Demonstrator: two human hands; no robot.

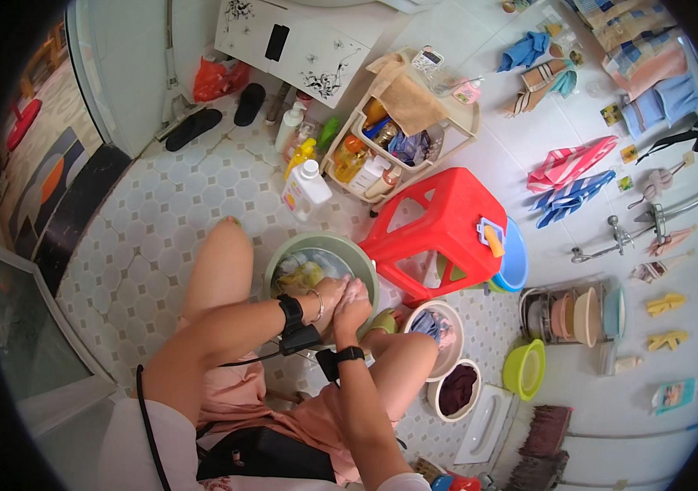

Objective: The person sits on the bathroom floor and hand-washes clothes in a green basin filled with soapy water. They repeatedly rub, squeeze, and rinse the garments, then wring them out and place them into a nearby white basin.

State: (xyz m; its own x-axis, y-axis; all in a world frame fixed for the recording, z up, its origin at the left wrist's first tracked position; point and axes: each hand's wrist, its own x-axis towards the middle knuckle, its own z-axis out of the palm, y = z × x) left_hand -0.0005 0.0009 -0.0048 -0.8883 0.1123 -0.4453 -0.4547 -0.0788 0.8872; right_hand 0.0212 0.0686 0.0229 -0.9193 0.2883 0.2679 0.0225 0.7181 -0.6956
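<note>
Tiled washroom in bright, even light. The floor (pixel 161 217) bears pale octagonal tiles with small dark insets; the wall (pixel 529 127) at right is white and tiled. A white cabinet (pixel 308 51) with black floral ornament stands at the far side, beside a beige storage rack (pixel 465 123) and a red stool (pixel 451 200). At left, a dark threshold (pixel 83 225) borders the doorway.

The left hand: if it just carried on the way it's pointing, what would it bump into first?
Most likely the right hand, close beside it and seemingly touching. Beyond that probably comes the green basin's wall, though depth is hard to judge.
</note>
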